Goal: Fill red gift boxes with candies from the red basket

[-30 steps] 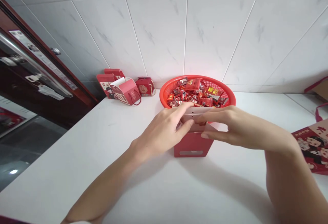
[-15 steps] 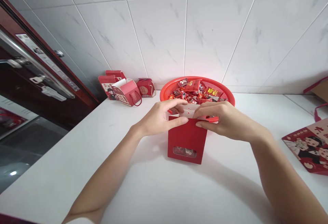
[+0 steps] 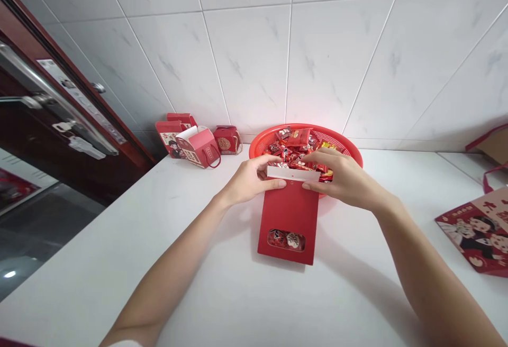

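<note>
A tall red paper candy box (image 3: 289, 207) stands in the middle of the white counter, leaning back a little. Wrapped candies show through the small clear window near its bottom. My left hand (image 3: 257, 179) grips the top left corner, thumb on the front and fingers behind. My right hand (image 3: 337, 177) pinches the top right corner in the same way. Between them the white inner flap (image 3: 292, 173) lies along the top edge. Just behind stands a red plastic basket (image 3: 257, 146) of wrapped candies (image 3: 291, 148), partly hidden by my hands and the box.
Several small red gift boxes (image 3: 198, 148) stand by the tiled wall at the back left. A larger printed red box (image 3: 476, 230) is on the right, with a cardboard box (image 3: 492, 143) behind it. A dark red door (image 3: 43, 109) with keys is at the left.
The box's top has tilted away from me, and its white flap has folded down to a narrow strip along the top edge. Both hands still hold its upper corners; the view has shifted slightly.
</note>
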Demonstrator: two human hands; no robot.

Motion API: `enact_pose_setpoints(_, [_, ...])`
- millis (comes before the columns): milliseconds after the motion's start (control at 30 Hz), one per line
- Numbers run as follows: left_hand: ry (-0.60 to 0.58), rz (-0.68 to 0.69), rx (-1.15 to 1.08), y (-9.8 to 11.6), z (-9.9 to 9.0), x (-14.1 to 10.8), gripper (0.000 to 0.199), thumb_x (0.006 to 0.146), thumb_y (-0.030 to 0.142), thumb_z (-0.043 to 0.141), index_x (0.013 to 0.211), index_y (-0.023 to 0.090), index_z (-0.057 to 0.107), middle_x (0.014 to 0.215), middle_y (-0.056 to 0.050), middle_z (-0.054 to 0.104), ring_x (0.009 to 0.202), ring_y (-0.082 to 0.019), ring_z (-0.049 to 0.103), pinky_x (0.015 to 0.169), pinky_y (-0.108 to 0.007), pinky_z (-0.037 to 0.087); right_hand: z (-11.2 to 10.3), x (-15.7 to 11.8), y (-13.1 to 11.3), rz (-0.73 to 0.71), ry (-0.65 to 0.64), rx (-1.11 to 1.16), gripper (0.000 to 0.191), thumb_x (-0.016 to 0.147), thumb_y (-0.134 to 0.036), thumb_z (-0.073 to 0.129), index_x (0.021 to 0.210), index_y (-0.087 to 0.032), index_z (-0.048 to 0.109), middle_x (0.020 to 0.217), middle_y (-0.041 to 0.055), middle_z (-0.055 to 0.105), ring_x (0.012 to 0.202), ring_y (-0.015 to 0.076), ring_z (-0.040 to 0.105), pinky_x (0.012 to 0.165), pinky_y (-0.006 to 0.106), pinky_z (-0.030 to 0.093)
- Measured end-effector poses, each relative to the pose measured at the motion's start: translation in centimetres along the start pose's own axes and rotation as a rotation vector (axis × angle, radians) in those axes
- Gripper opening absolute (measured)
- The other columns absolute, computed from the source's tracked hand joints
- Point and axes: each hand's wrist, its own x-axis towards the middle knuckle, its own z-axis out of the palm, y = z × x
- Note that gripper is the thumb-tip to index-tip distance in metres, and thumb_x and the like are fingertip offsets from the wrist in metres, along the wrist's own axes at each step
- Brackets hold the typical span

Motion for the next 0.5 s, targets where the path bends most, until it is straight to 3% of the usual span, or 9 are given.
enact_pose_setpoints(133, [0.032,-0.026,-0.326,0.5,-0.4,0.1,0.042,0.071,0.050,0.088,0.096,0.017,0.082,0.098,-0.010,0.081,0.089,-0.027,0.074,0.079,-0.037,0.058,0.4,0.6,1.2,0.076,0.049,0.337,0.054,0.087,-0.052,0.074,0.133,-0.026,0.063,0.134,0.0115,0.069,0.120,0.0342,0.066,0.092,0.047,0.059])
enact_pose_setpoints(333, [0.392,-0.027,-0.499,0.6,-1.9,0.3,0.046,0.066,0.048,0.093,0.099,0.018,0.084,0.109,-0.012,0.081,0.109,-0.031,0.072,0.091,-0.038,0.056,2.5,1.1,-0.2,0.106,-0.073,0.897,0.042,0.096,-0.054,0.066,0.126,-0.025,0.063,0.119,0.0083,0.076,0.105,0.0247,0.073,0.089,0.038,0.060])
enact_pose_setpoints(500, [0.404,-0.015,-0.501,0.7,-2.0,0.2,0.048,0.067,0.049,0.092,0.101,0.017,0.084,0.110,-0.012,0.081,0.107,-0.032,0.073,0.088,-0.038,0.057,3.8,1.1,-0.6,0.151,-0.057,1.015,0.038,0.093,-0.052,0.070,0.117,-0.023,0.067,0.110,0.0058,0.078,0.094,0.0208,0.074,0.083,0.032,0.060])
